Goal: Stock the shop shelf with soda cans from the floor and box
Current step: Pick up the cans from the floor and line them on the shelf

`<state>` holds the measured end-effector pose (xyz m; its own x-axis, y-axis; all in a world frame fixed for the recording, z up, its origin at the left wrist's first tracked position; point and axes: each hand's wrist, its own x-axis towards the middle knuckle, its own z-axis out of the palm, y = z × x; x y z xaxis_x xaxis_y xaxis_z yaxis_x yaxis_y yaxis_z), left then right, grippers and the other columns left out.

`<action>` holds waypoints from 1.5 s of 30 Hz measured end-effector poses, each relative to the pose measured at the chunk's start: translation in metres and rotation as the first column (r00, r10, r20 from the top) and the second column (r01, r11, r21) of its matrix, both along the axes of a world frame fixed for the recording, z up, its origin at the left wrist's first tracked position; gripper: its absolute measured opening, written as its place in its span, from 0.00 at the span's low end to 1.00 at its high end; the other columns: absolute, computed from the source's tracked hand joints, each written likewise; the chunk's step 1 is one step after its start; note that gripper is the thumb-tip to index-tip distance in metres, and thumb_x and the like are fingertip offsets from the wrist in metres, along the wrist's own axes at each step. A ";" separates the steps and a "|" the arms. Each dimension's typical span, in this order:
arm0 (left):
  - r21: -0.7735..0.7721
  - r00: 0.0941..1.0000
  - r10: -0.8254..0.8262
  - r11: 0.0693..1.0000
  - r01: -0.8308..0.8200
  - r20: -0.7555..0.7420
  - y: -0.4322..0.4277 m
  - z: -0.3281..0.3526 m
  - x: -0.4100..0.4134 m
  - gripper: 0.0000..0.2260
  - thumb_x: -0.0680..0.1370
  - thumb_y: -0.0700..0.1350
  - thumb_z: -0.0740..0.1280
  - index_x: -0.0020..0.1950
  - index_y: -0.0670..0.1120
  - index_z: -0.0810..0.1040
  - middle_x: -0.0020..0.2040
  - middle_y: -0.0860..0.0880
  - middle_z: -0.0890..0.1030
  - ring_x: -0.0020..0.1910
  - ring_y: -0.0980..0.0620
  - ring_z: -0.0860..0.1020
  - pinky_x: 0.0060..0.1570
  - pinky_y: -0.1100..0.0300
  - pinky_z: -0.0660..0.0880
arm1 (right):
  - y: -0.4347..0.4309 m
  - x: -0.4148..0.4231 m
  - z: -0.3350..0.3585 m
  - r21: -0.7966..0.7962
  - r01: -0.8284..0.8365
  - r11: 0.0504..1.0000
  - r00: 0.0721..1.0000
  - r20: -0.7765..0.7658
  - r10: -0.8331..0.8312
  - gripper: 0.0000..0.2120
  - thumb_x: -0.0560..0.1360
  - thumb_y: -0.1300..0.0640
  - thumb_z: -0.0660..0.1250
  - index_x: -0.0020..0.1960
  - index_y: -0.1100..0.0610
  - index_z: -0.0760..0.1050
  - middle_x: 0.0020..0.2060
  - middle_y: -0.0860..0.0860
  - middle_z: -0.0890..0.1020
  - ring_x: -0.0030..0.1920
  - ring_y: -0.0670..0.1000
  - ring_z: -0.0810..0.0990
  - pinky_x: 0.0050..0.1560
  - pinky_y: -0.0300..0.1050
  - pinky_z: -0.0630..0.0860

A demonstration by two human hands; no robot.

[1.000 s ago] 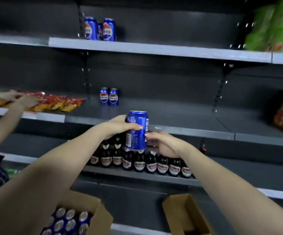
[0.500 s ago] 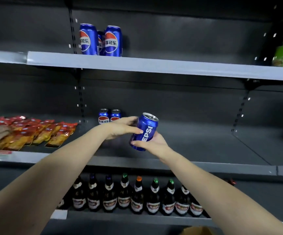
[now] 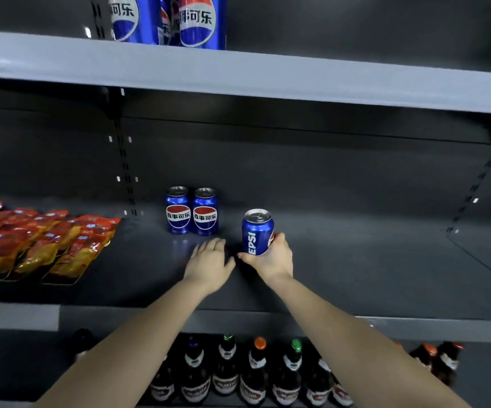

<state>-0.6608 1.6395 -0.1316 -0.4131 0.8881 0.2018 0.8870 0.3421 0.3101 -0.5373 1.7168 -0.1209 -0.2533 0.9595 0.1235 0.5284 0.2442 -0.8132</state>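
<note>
Soda can (image 3: 257, 232) upright, low over the middle shelf (image 3: 356, 275), to the right of and a little forward of the two standing cans (image 3: 192, 212); base hidden behind the fingers, so contact with the shelf not discernible. Right hand (image 3: 270, 257) wrapped round the lower half of the can, thumb at its near left side; left hand (image 3: 209, 260) off the can, fingers straight, palm down just beside it. Probably full, hence fairly heavy for its size; rigid along its height, yet thin-walled and apt to dent under a hard squeeze; smooth painted metal, likely slippery. Best taken round the body as here, clear of rim and tab, with the base set down flat. Against the view half a second ago: then tilted and cradled between both hands nearer the shelf's front edge; now righted, carried deeper in, and entrusted to one hand alone. Snack packets (image 3: 32, 240) at left, bottles (image 3: 253, 375) on the shelf below.
</note>
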 end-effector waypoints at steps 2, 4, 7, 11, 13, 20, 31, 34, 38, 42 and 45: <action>0.031 0.997 0.059 0.998 -0.058 -0.043 0.003 -0.006 -0.007 0.24 0.80 0.51 0.56 0.74 0.43 0.62 0.74 0.47 0.65 0.72 0.48 0.64 0.73 0.55 0.56 | 0.011 -0.010 -0.005 0.025 -0.018 1.000 1.000 0.024 0.018 0.36 0.55 0.45 0.80 0.53 0.56 0.66 0.51 0.52 0.77 0.56 0.53 0.75 0.54 0.48 0.75; 0.020 0.993 0.087 0.996 -0.086 -0.077 0.004 -0.013 -0.014 0.23 0.80 0.51 0.56 0.73 0.43 0.64 0.72 0.47 0.67 0.70 0.49 0.66 0.71 0.55 0.58 | 0.020 -0.019 -0.009 0.046 -0.020 0.999 0.998 0.066 0.017 0.36 0.56 0.43 0.80 0.54 0.58 0.66 0.52 0.53 0.77 0.58 0.54 0.73 0.56 0.49 0.74; 0.027 0.989 0.143 0.989 -0.142 -0.039 0.004 -0.017 -0.025 0.20 0.80 0.50 0.56 0.71 0.44 0.68 0.70 0.47 0.70 0.68 0.48 0.69 0.67 0.56 0.63 | 0.034 -0.036 -0.011 0.016 -0.009 1.000 0.997 0.071 0.008 0.38 0.56 0.41 0.79 0.55 0.57 0.66 0.53 0.54 0.77 0.59 0.55 0.72 0.57 0.51 0.73; 0.036 0.976 0.219 0.975 -0.219 -0.003 0.008 -0.015 -0.031 0.18 0.81 0.50 0.55 0.67 0.43 0.72 0.68 0.45 0.72 0.68 0.47 0.69 0.66 0.56 0.65 | 0.057 -0.059 -0.011 0.005 -0.023 1.000 0.995 0.102 0.023 0.39 0.58 0.38 0.77 0.58 0.57 0.65 0.58 0.53 0.76 0.61 0.56 0.71 0.60 0.51 0.71; 0.023 0.967 0.255 0.967 -0.254 -0.015 0.010 -0.017 -0.030 0.19 0.81 0.52 0.53 0.65 0.44 0.73 0.67 0.46 0.73 0.69 0.48 0.67 0.69 0.56 0.62 | 0.065 -0.068 -0.010 0.014 -0.024 1.000 0.991 0.133 0.022 0.39 0.59 0.38 0.76 0.60 0.58 0.64 0.60 0.54 0.75 0.63 0.56 0.69 0.61 0.51 0.68; -0.019 0.969 0.244 0.969 -0.245 -0.031 0.011 -0.019 -0.035 0.19 0.81 0.52 0.54 0.68 0.46 0.71 0.69 0.48 0.71 0.71 0.49 0.66 0.69 0.56 0.61 | 0.071 -0.090 -0.012 0.010 -0.028 1.000 0.997 0.066 0.027 0.39 0.61 0.39 0.76 0.61 0.60 0.63 0.63 0.56 0.72 0.64 0.58 0.68 0.63 0.52 0.66; -0.043 0.977 0.215 0.976 -0.215 -0.008 0.013 -0.021 -0.038 0.21 0.81 0.52 0.53 0.71 0.45 0.68 0.72 0.48 0.68 0.73 0.49 0.63 0.72 0.55 0.58 | 0.082 -0.067 -0.013 0.041 -0.291 0.956 0.949 -0.117 0.294 0.37 0.66 0.63 0.74 0.71 0.56 0.61 0.64 0.53 0.74 0.64 0.52 0.73 0.62 0.39 0.67; -0.029 0.976 0.218 0.975 -0.219 -0.012 0.013 -0.022 -0.037 0.21 0.81 0.52 0.53 0.71 0.45 0.68 0.72 0.48 0.68 0.73 0.49 0.63 0.71 0.56 0.57 | 0.080 -0.078 -0.013 0.057 -0.228 0.972 0.969 -0.081 0.232 0.37 0.63 0.59 0.78 0.67 0.58 0.65 0.62 0.56 0.73 0.63 0.55 0.73 0.65 0.46 0.69; -0.020 0.975 0.221 0.975 -0.222 -0.019 0.013 -0.021 -0.036 0.21 0.81 0.52 0.53 0.72 0.45 0.67 0.72 0.48 0.68 0.73 0.49 0.63 0.71 0.56 0.57 | 0.064 -0.101 -0.016 0.006 -0.056 0.998 0.986 -0.155 0.057 0.36 0.61 0.56 0.79 0.62 0.61 0.64 0.62 0.57 0.69 0.64 0.57 0.68 0.64 0.49 0.68; -0.010 0.974 0.225 0.974 -0.226 -0.021 0.012 -0.019 -0.036 0.21 0.81 0.52 0.54 0.70 0.45 0.69 0.70 0.48 0.70 0.71 0.49 0.65 0.69 0.56 0.60 | 0.055 -0.118 -0.018 0.005 0.053 0.999 0.985 -0.163 -0.051 0.35 0.62 0.53 0.79 0.59 0.60 0.63 0.61 0.57 0.70 0.64 0.59 0.68 0.62 0.52 0.68; -0.015 0.974 0.226 0.974 -0.227 -0.025 0.012 -0.019 -0.036 0.21 0.81 0.52 0.54 0.70 0.45 0.69 0.70 0.48 0.70 0.71 0.49 0.65 0.69 0.56 0.60 | 0.055 -0.119 -0.020 0.048 0.049 0.998 0.989 -0.139 -0.041 0.36 0.63 0.52 0.78 0.63 0.61 0.62 0.63 0.58 0.69 0.64 0.60 0.67 0.63 0.52 0.67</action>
